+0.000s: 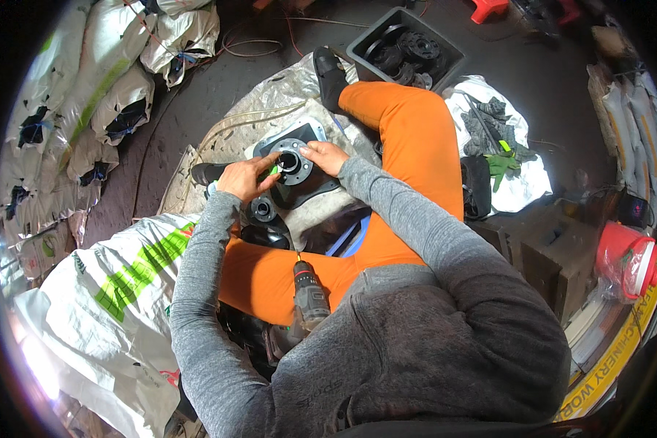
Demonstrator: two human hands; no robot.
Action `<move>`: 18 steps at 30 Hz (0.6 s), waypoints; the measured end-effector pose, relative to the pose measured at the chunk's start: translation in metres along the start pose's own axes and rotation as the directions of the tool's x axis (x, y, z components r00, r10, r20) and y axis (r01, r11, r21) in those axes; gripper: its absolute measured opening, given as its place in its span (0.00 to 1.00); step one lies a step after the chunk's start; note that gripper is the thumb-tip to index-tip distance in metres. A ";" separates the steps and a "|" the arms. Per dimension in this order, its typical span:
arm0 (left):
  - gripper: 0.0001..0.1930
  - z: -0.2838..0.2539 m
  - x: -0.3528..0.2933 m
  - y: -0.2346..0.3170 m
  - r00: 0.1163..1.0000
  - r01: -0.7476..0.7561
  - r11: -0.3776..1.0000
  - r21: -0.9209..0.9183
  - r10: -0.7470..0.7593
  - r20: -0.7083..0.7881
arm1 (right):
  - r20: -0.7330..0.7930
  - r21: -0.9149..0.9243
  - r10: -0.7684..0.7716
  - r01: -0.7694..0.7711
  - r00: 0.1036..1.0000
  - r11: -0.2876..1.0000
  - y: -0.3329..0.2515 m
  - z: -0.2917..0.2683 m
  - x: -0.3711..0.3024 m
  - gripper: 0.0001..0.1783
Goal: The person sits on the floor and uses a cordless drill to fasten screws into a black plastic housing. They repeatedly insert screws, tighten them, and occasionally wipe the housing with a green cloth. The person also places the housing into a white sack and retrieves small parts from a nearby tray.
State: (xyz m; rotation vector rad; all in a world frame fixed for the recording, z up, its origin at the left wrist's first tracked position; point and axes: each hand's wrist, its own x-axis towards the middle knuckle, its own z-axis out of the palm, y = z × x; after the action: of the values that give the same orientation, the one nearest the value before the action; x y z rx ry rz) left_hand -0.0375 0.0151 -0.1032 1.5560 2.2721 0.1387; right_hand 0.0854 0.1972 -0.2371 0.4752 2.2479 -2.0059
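Observation:
In front of me, a round black flange [293,175] with a raised centre collar and bolt holes rests on a metal plate [310,133]. My left hand [247,177] is at its left side, fingers bent around a small green thing [274,172], mostly hidden; its index finger reaches to the collar. My right hand [326,158] grips the flange's right rim, thumb on top. A smaller black flanged part [263,209] lies just below my left hand. A cordless drill [312,298] rests against my lap, its bit pointing away from me.
A grey bin [449,62] of black round parts stands at the far right. Gloves [500,164] lie on a white sack [522,191] to the right. Stuffed white sacks [128,102] line the left; another sack [117,292] lies near my left arm. A red bucket [624,255] stands right.

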 end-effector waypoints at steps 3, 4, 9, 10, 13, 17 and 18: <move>0.26 0.006 -0.010 0.009 0.999 0.039 0.998 -0.051 -0.040 -0.018 | 0.300 0.038 0.104 -0.120 0.948 0.992 -0.010 -0.028 0.018 0.21; 0.26 0.011 -0.018 0.015 0.997 0.071 0.995 -0.069 -0.074 -0.039 | 0.420 0.055 0.158 -0.199 0.894 0.978 -0.014 -0.036 0.023 0.22; 0.30 0.040 -0.036 0.038 0.963 0.268 0.942 -0.205 -0.271 0.012 | 0.680 -0.138 0.229 -0.184 0.697 0.973 -0.039 -0.042 0.044 0.21; 0.30 0.042 -0.036 0.038 0.962 0.262 0.939 -0.222 -0.272 -0.012 | 0.690 -0.151 0.242 -0.192 0.682 0.970 -0.041 -0.042 0.047 0.22; 0.30 0.042 -0.034 0.033 0.968 0.248 0.947 -0.203 -0.252 0.008 | 0.678 -0.164 0.263 -0.208 0.686 0.964 -0.043 -0.042 0.049 0.23; 0.25 0.030 -0.025 0.017 0.977 0.198 0.972 -0.129 -0.186 0.102 | 0.694 -0.152 0.197 -0.127 0.692 0.980 -0.037 -0.044 0.048 0.24; 0.22 0.027 -0.020 0.012 0.991 0.132 0.974 -0.185 -0.129 0.030 | 0.678 -0.155 0.171 -0.088 0.715 0.984 -0.035 -0.043 0.049 0.25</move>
State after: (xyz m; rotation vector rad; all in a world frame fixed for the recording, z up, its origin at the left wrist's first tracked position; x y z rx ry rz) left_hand -0.0108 -0.0026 -0.1193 1.3050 2.2672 0.2916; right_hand 0.0348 0.2446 -0.2109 -0.1300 1.7683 -1.5924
